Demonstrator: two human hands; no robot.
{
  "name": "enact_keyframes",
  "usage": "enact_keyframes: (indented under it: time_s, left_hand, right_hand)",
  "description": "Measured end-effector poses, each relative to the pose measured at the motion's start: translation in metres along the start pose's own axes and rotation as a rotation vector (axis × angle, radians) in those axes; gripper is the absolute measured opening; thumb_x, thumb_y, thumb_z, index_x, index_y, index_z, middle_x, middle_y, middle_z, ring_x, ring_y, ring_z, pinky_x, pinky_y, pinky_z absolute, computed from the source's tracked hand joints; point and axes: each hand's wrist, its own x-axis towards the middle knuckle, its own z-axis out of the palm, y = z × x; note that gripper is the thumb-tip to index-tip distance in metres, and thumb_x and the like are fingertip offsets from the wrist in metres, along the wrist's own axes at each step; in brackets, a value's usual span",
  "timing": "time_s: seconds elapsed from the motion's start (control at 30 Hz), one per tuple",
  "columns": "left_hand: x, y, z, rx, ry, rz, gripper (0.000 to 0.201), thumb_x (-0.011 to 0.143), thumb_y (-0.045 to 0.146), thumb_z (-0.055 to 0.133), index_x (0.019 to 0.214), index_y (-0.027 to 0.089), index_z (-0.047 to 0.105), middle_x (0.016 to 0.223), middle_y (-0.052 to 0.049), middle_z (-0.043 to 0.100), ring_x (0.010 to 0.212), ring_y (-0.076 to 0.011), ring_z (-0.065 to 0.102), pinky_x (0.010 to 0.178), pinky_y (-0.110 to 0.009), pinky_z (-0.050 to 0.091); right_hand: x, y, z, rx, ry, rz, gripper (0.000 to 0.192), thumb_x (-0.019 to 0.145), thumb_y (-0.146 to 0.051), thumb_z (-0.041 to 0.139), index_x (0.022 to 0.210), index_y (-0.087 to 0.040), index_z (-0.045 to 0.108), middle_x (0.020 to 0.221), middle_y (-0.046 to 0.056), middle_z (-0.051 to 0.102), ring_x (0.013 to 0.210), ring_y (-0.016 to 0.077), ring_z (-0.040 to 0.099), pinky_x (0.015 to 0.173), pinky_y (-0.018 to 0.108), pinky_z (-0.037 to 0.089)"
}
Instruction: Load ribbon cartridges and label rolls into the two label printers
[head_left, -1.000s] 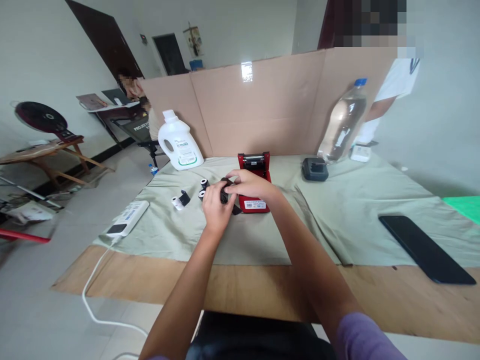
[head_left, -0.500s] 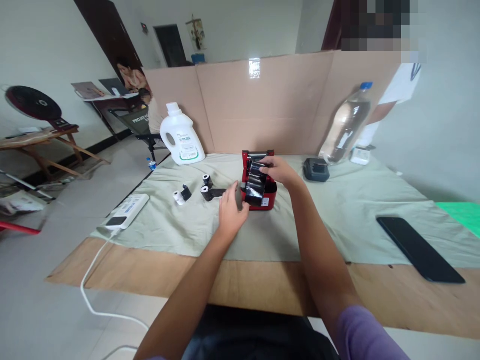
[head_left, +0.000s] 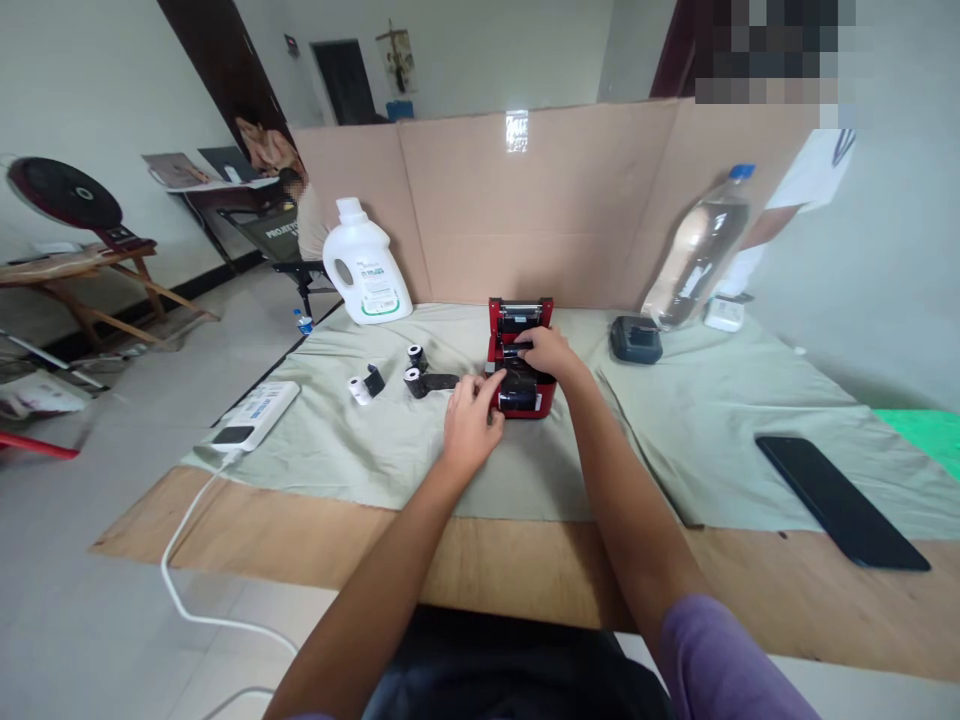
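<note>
A small red and black label printer (head_left: 547, 398) stands on the cloth in front of me with its lid (head_left: 520, 318) raised. A shiny black ribbon (head_left: 517, 383) lies in its body, its lower roll near the front. My right hand (head_left: 546, 352) reaches in from the right, fingertips closed on the ribbon's upper end below the lid. My left hand (head_left: 472, 418) grips the printer's left front side, thumb low and index finger at the ribbon's edge. Left of it lie two small black rolls (head_left: 414, 382), one with a loose strip, and a white-cored roll (head_left: 359, 390).
A white jug (head_left: 367, 270) and a tilted clear bottle (head_left: 701, 255) stand before the cardboard screen (head_left: 525, 200). A black device (head_left: 635, 340) sits at right, a phone (head_left: 840, 500) nearer. A white power bank (head_left: 256, 415) with cable lies left. Other people are beyond the screen.
The black ribbon, held up slanting over the printer before, now lies down inside it. My right hand has lowered slightly, and my left fingers have closed in on the printer's side.
</note>
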Motion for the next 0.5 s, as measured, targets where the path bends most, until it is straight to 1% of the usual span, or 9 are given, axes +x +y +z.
enact_keyframes:
  time_s: [0.1, 0.2, 0.27, 0.3, 0.33, 0.4, 0.47, 0.5]
  left_hand:
    - [0.001, -0.004, 0.001, 0.034, -0.044, 0.073, 0.06, 0.084, 0.013, 0.057, 0.142, 0.029, 0.057, 0.109, -0.009, 0.05, 0.105, -0.0252, 0.052, 0.095, -0.039, 0.047]
    - [0.002, -0.005, 0.001, 0.029, -0.025, 0.073, 0.053, 0.09, 0.014, 0.051, 0.14, 0.029, 0.06, 0.103, -0.008, 0.051, 0.1, -0.0229, 0.053, 0.093, -0.036, 0.047]
    - [0.002, -0.006, 0.002, 0.02, -0.014, 0.075, 0.049, 0.094, 0.014, 0.046, 0.139, 0.028, 0.062, 0.1, -0.008, 0.052, 0.097, -0.0216, 0.053, 0.091, -0.034, 0.047]
    - [0.002, -0.006, 0.002, 0.016, -0.01, 0.077, 0.048, 0.095, 0.015, 0.045, 0.138, 0.028, 0.062, 0.099, -0.008, 0.052, 0.096, -0.0211, 0.053, 0.09, -0.034, 0.047]
    - [0.002, -0.007, 0.002, 0.012, -0.006, 0.078, 0.047, 0.096, 0.016, 0.043, 0.137, 0.028, 0.063, 0.098, -0.008, 0.053, 0.095, -0.0207, 0.054, 0.09, -0.033, 0.047]
    - [0.002, -0.007, 0.004, 0.007, 0.004, 0.082, 0.047, 0.097, 0.016, 0.042, 0.136, 0.028, 0.064, 0.097, -0.007, 0.053, 0.095, -0.0201, 0.054, 0.09, -0.033, 0.047]
    - [0.002, -0.008, 0.005, 0.007, 0.011, 0.088, 0.047, 0.097, 0.016, 0.042, 0.136, 0.029, 0.064, 0.097, -0.007, 0.054, 0.094, -0.0197, 0.054, 0.089, -0.032, 0.047]
    - [0.002, -0.009, 0.005, 0.009, 0.014, 0.09, 0.046, 0.097, 0.016, 0.042, 0.136, 0.029, 0.064, 0.096, -0.007, 0.054, 0.093, -0.0197, 0.054, 0.089, -0.032, 0.047]
  right_hand:
    - [0.002, -0.002, -0.002, 0.017, -0.01, 0.025, 0.026, 0.077, -0.021, 0.069, 0.101, -0.026, 0.079, 0.107, 0.01, 0.075, 0.12, 0.0345, 0.054, 0.102, 0.051, 0.04]
    - [0.004, 0.003, -0.011, 0.134, -0.032, 0.028, 0.016, 0.076, -0.032, 0.072, 0.089, -0.026, 0.079, 0.095, 0.006, 0.076, 0.107, 0.0304, 0.062, 0.097, 0.045, 0.043]
    - [0.005, 0.01, -0.02, 0.223, -0.036, 0.057, 0.019, 0.076, -0.039, 0.07, 0.084, -0.023, 0.077, 0.089, 0.005, 0.075, 0.095, 0.0275, 0.065, 0.092, 0.042, 0.046]
    - [0.006, 0.013, -0.024, 0.253, -0.018, 0.089, 0.021, 0.076, -0.041, 0.07, 0.083, -0.022, 0.076, 0.087, 0.005, 0.074, 0.092, 0.0269, 0.066, 0.09, 0.041, 0.047]
    - [0.006, 0.017, -0.027, 0.274, 0.03, 0.129, 0.024, 0.076, -0.043, 0.069, 0.083, -0.021, 0.075, 0.087, 0.006, 0.074, 0.091, 0.027, 0.066, 0.09, 0.041, 0.047]
    - [0.008, 0.022, -0.028, 0.327, 0.197, 0.197, 0.031, 0.075, -0.045, 0.07, 0.092, -0.019, 0.072, 0.095, 0.009, 0.074, 0.096, 0.028, 0.066, 0.092, 0.042, 0.047]
    - [0.01, 0.023, -0.024, 0.451, 0.347, 0.183, 0.042, 0.075, -0.045, 0.068, 0.107, -0.018, 0.067, 0.111, 0.012, 0.072, 0.106, 0.0268, 0.064, 0.096, 0.041, 0.047]
    - [0.011, 0.022, -0.021, 0.534, 0.391, 0.148, 0.046, 0.076, -0.044, 0.066, 0.114, -0.018, 0.064, 0.118, 0.012, 0.07, 0.111, 0.025, 0.063, 0.099, 0.039, 0.046]
